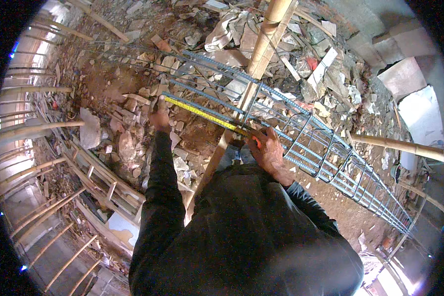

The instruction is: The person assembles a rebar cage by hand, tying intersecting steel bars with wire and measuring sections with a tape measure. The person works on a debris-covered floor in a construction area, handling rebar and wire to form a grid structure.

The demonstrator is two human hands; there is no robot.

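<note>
A yellow tape measure is drawn out along a steel bar at the near side of a long rebar cage. My left hand is closed at the blade's far-left end, close to the bar's tip. Near the middle, my right hand grips the tape's orange case, which its fingers partly cover. The cage has ribbed bars with square stirrups tied on its right part; the left bar ends stick out bare. A wooden crosspiece runs under the bars beside my right hand.
A thick bamboo pole rises just beyond the cage. Broken tiles and rubble cover the ground behind it. Another bamboo pole juts in from the right. Several poles line the left side, near a wooden frame. White boards lean at the right wall.
</note>
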